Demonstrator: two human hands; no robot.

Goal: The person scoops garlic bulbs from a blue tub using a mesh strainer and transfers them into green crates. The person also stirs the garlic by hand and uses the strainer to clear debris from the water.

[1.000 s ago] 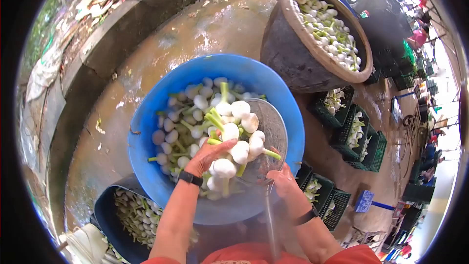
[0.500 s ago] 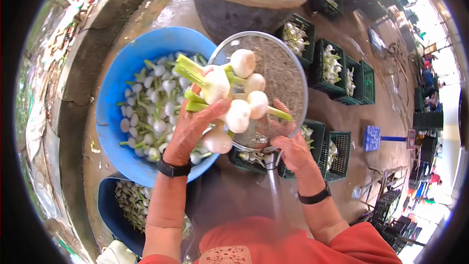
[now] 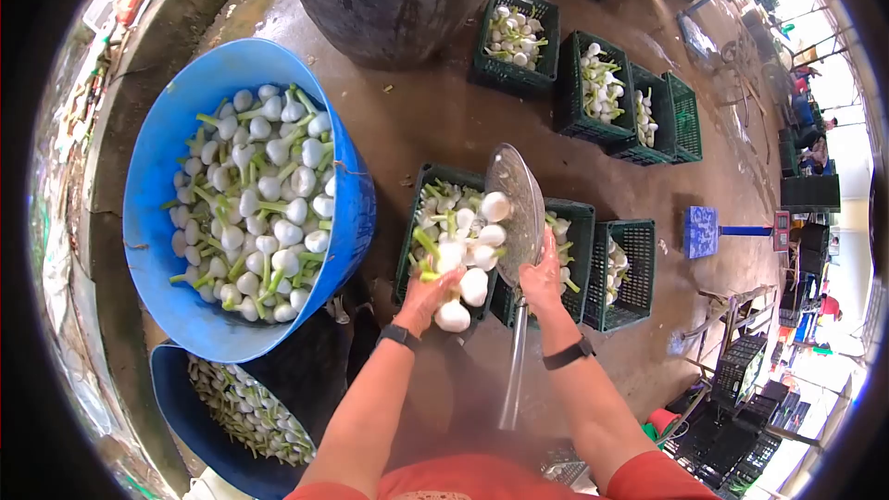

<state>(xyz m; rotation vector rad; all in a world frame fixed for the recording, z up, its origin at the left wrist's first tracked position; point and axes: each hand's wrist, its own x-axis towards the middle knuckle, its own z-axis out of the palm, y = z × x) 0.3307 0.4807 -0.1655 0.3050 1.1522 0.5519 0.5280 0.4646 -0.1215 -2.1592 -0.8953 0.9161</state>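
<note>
My left hand (image 3: 428,301) is cupped against a cluster of white garlic bulbs (image 3: 473,287) with short green stems. Those bulbs are above a green crate (image 3: 411,233) holding more of the same. A long-handled mesh strainer (image 3: 520,213) stands tilted nearly on edge beside the cluster. The fingers of my right hand (image 3: 544,280) wrap its rim close to the handle, and the metal handle runs down toward my body. Some bulbs touch the mesh or lie against it; exact contact is hard to tell.
At left stands a large blue tub (image 3: 356,208) full of bulbs, with a dark blue container (image 3: 171,398) of bulbs below it. A big clay pot (image 3: 389,18) is at the top. Several green crates, including one (image 3: 639,301) at right, and a blue platform scale (image 3: 702,231) stand on the wet floor.
My hands have moved right and down, away from the blue tub to over the green crate. The strainer has turned from nearly flat to almost on edge, and the bulbs have shifted with it.
</note>
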